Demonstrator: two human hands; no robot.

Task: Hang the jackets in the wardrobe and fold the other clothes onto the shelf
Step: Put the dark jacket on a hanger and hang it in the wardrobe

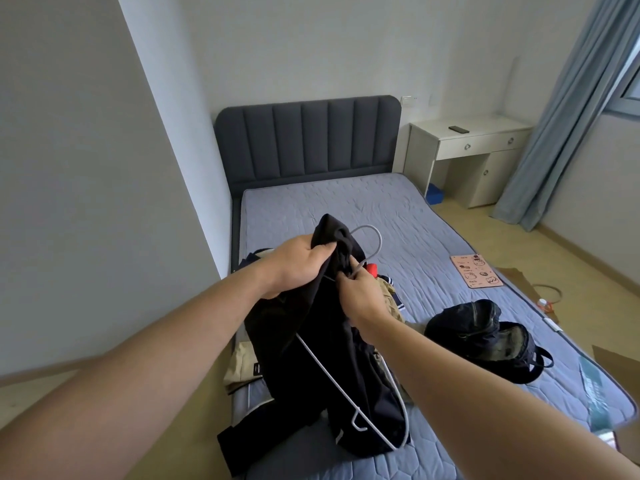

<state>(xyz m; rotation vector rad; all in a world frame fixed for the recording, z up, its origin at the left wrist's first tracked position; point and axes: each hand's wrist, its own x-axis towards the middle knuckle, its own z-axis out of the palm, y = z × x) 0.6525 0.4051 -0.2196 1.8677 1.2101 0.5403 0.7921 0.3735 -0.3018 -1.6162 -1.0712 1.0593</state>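
What my left hand [298, 263] grips: a bunch of black fabric at the top of the black jacket [332, 368], with my fingers curled round it and my thumb on top.
What my right hand [360, 292] pinches: the neck of the white hanger [346, 391], just under its hook and right beside my left hand.
Black jacket: held up over the near end of the bed, its lower part trailing down onto the mattress [346, 202] and over the bed's edge.
White hanger: tilted, with the hook sticking up behind the bunched collar and one arm running down across the front of the jacket; how much of it sits inside the jacket I cannot tell.
Clothes pile: lies under and behind the jacket, with a beige garment [242, 365] showing at the left and a small red object [372, 269] just past my right hand.
Dark backpack [485, 334]: slumped on the mattress to the right, apart from the pile.
Pink card [476, 271]: flat near the bed's right edge, with cartoon stickers on it.
Headboard [308, 140]: dark grey, padded, against the far wall.
Counter [478, 131]: white, right of the headboard, with a small dark flat thing [459, 129] on top and a blue box [434, 195] on the floor under it.
Curtain [561, 133]: pale blue, hanging at the far right.
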